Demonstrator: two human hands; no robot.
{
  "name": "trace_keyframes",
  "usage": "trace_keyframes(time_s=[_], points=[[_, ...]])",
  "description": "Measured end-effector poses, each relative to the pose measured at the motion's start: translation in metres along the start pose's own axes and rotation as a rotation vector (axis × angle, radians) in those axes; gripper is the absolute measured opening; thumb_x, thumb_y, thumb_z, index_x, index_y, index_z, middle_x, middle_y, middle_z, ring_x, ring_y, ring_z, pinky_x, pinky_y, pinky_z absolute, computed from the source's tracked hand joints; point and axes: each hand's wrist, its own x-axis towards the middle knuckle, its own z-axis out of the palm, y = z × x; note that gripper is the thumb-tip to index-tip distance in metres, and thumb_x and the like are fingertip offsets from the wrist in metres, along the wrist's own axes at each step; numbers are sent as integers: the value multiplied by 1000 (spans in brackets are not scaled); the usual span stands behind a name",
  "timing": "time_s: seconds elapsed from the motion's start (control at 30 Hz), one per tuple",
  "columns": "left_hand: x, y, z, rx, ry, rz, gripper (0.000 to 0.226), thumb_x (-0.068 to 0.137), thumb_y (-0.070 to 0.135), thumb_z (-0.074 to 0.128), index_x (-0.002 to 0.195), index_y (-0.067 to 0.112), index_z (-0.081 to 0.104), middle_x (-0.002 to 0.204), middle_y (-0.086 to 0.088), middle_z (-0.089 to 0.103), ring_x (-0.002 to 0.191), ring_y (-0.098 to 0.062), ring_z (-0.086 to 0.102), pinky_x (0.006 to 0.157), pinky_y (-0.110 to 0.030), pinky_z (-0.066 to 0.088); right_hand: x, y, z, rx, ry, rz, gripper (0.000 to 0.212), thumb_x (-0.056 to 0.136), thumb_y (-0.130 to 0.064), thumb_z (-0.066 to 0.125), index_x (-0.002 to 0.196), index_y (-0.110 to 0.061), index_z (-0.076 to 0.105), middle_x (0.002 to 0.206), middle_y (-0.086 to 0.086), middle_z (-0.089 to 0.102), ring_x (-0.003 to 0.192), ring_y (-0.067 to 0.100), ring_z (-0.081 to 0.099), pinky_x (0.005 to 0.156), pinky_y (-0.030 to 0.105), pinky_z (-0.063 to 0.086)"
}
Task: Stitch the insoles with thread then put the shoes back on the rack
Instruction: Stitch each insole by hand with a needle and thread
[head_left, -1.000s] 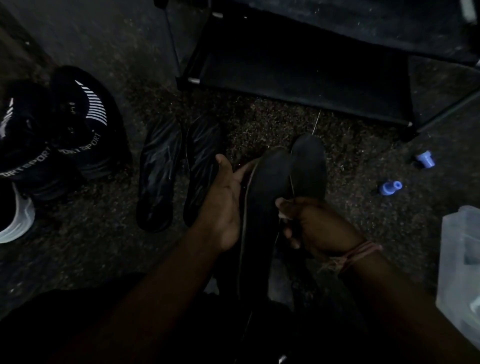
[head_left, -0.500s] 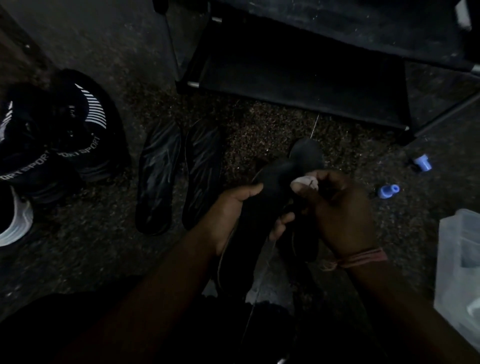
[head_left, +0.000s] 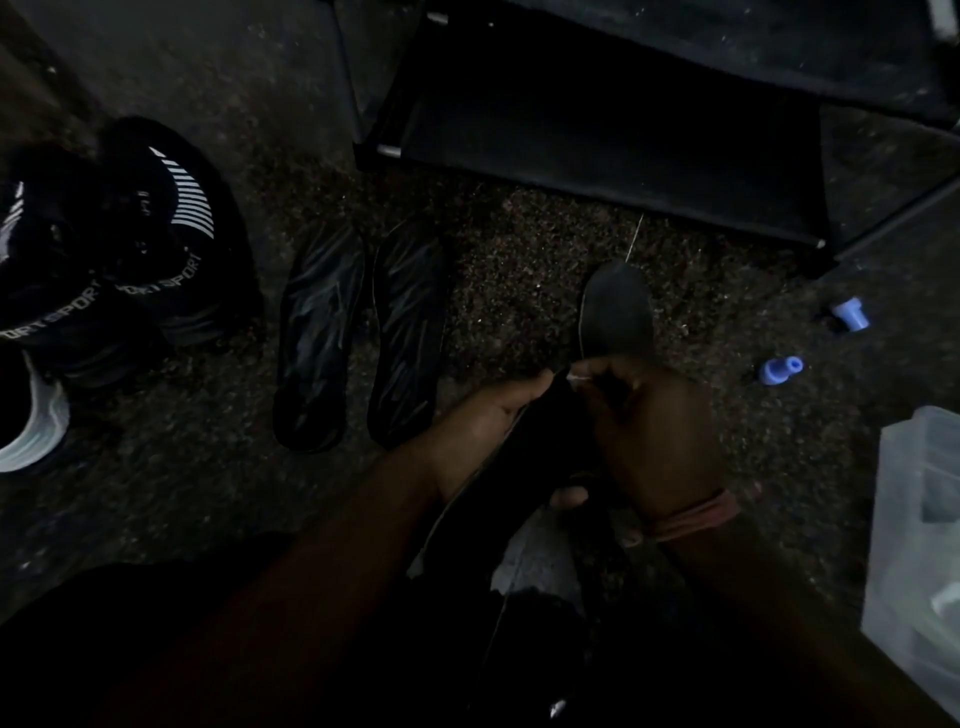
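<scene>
**Insole held between both hands, toe pointing away**

Far left of the hands: black shoes (head_left: 130, 249) on the floor, well apart. Just left of the left hand (head_left: 488, 431): two spare insoles (head_left: 363, 332), side by side, long axes running away from the person.

The left hand grips the left edge of the held insole (head_left: 615, 312). Long axis runs away from the person; the toe projects beyond both hands, toward the rack (head_left: 623, 130). Open floor lies between toe and rack.

The right hand (head_left: 654, 431) pinches at the insole's top edge; the thread (head_left: 506, 597) trails down below the hands.

Right of the right hand, apart: two blue spools (head_left: 779, 370), clear container (head_left: 924, 519).
</scene>
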Motion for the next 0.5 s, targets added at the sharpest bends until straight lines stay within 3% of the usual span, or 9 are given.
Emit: trace_keyframes(time_s=[0.07,0.17,0.3,0.37,0.5], points=[[6,2,-6,-42,85,58,43,100,44,48,94,10,75,89,-11,71,82,-25,65,76,-36,53,-8,-13,9,149,-173,40,17,89,-10,69,90,-26,76,89,-12,75,75,12,72,73,37,60],[11,9,-14,-118,196,121,46,98,42,52,91,6,80,98,-16,70,86,-28,65,86,-36,47,-25,-38,19,129,-254,-185,17,81,-5,71,85,-20,76,87,-9,75,81,5,69,77,30,54],[11,12,-16,-152,179,141,56,102,41,44,89,3,82,102,-20,76,89,-31,75,88,-39,54,-21,-36,11,24,-363,-316,10,82,-19,70,87,-26,75,90,-11,76,83,6,70,75,31,54],[9,9,-10,-130,140,115,51,101,44,46,102,6,79,105,-17,74,90,-31,72,86,-42,55,-12,-17,4,-51,-310,-302,12,85,-28,67,93,-31,75,93,-13,76,83,9,72,73,35,57],[2,-1,6,-40,-43,-3,55,103,50,37,127,8,64,109,-17,73,89,-31,73,74,-37,60,11,30,-19,-232,23,-171,12,90,-22,70,100,-27,76,94,0,77,79,24,73,71,38,57]])
